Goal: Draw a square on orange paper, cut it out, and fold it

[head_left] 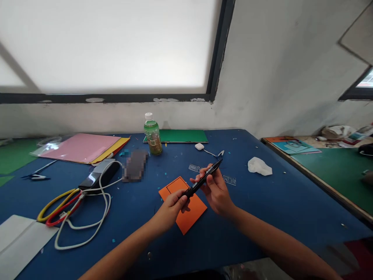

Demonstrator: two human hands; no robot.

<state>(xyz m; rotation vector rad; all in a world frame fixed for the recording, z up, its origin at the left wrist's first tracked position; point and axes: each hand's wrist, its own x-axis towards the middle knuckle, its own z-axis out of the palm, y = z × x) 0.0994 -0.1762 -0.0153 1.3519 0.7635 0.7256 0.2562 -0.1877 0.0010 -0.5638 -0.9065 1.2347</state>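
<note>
A black marker pen [204, 179] is held slantwise above the blue table [262, 217] by both hands. My left hand [171, 208] pinches its lower end. My right hand [217, 190] wraps the middle and upper part. Under the hands lies an orange paper card [190, 214] with a black rectangle drawn on its upper half. A clear plastic ruler [229, 180] lies flat just behind my right hand.
A green bottle [152, 134] and a green mat [183, 135] stand at the back. Pink and yellow sheets [84, 147], a power bank [97, 177] with white cables, scissors [37, 177], crumpled tissue [259, 166] and white paper [17, 243] lie around. Another table [329, 171] adjoins on the right.
</note>
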